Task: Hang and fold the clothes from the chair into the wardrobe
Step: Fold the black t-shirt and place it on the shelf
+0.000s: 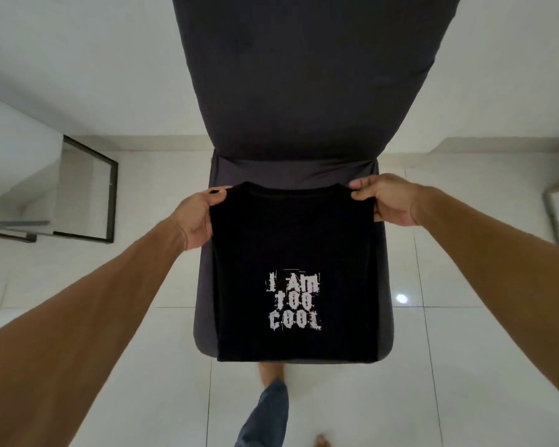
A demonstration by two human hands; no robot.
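Over white floor tiles (465, 366), left hand (198, 217) and right hand (384, 201) pinch the black T-shirt's (294, 240) top corners, arms outstretched.

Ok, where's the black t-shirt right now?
In the head view the black t-shirt lies centred on the chair seat, its collar corners pinched by the left hand and right hand.

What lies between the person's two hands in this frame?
In the head view, the collar end of the folded black T-shirt spans between the left hand and the right hand, both pinching its corners over the chair seat.
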